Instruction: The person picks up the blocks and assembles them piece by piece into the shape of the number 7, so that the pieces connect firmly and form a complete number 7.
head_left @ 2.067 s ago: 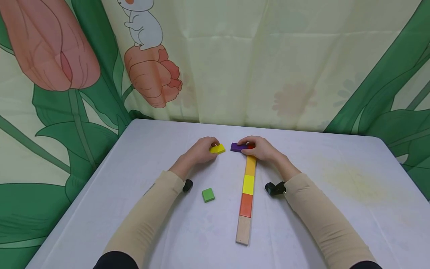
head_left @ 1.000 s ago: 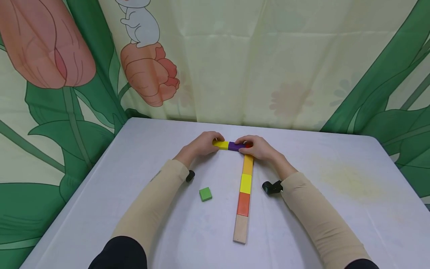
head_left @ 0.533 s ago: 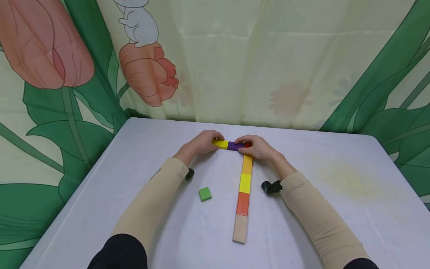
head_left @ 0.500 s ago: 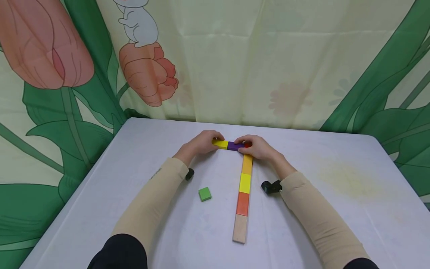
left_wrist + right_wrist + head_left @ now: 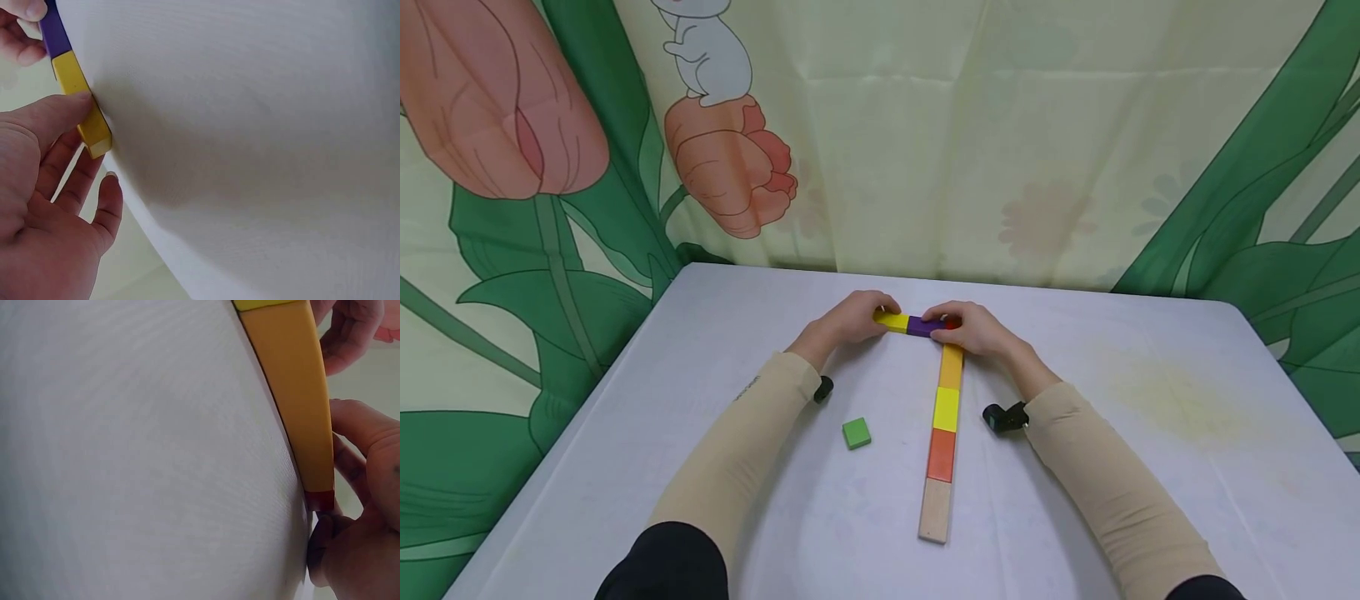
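Observation:
My left hand (image 5: 852, 319) pinches a yellow block (image 5: 892, 322) between thumb and fingers, its end against a purple block (image 5: 922, 326). My right hand (image 5: 973, 329) holds the purple block near its right end, thumb in front and fingers behind. Partly covered by that hand is a red block (image 5: 953, 322) at the corner. From there a row runs toward the person: an orange block (image 5: 951, 367), a yellow one, a red-orange block (image 5: 941, 455) and a plain wooden block (image 5: 935, 510). In the left wrist view the yellow block (image 5: 78, 94) meets the purple one end to end.
A green square block (image 5: 856, 433) lies on the white-covered table (image 5: 1075, 517), left of the row. Behind the table's far edge hangs a printed curtain (image 5: 910, 167). A black camera (image 5: 1004, 417) sits at the right wrist.
The left hand has carried the yellow block rightward until it meets the purple block's left end. Over the last half second both hands stay almost still.

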The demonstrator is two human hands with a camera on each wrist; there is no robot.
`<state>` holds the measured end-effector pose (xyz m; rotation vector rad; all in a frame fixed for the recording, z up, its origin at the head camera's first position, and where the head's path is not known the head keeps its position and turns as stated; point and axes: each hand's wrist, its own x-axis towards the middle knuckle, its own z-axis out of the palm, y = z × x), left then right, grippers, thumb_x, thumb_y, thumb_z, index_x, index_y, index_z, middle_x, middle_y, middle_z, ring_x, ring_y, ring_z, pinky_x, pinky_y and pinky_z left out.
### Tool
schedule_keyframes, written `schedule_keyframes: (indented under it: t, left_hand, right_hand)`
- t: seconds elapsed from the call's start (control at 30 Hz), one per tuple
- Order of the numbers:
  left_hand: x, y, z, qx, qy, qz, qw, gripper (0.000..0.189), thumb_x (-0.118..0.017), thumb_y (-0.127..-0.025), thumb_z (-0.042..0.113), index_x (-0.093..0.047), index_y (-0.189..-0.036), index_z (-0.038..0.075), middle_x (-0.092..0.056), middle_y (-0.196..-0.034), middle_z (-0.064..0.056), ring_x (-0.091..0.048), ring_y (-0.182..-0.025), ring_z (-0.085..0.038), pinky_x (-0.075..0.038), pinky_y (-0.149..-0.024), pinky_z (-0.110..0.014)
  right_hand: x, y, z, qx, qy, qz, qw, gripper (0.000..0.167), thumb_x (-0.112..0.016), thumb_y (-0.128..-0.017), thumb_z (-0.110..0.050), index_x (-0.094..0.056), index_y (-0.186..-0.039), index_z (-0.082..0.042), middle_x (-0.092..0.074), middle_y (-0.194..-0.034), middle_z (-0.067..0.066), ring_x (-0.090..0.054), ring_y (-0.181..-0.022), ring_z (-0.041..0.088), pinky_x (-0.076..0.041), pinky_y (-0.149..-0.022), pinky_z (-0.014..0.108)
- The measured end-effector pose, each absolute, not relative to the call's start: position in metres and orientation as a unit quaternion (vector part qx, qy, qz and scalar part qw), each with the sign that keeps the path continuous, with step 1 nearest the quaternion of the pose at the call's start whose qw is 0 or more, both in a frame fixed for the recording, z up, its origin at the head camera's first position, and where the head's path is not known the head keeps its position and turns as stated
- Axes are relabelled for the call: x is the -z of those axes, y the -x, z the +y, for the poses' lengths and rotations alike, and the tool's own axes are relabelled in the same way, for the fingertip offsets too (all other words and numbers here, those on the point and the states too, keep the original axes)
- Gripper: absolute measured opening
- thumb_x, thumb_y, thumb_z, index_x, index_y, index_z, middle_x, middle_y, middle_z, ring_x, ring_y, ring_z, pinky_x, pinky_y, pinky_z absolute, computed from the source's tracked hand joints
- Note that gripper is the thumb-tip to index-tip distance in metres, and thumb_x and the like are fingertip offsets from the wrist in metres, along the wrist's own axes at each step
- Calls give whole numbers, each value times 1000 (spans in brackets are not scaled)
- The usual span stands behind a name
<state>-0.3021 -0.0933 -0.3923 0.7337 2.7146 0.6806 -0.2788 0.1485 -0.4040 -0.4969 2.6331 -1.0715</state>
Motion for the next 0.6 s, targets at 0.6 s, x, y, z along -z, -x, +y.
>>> schedule_keyframes:
  t: [0.6]
  left_hand:
    - [388,286,-115,-258,-239,930,110,51,-71,-93,11,-57,-142,13,-52,-147,-6,-40,-139,-25,-28,-116,-41]
  right_hand:
    - [405,280,148,364,163,907,136,33,-69,-98,-17,-68,-130,-15,-59,-128,14,-47,-116,33,-37,-105,49]
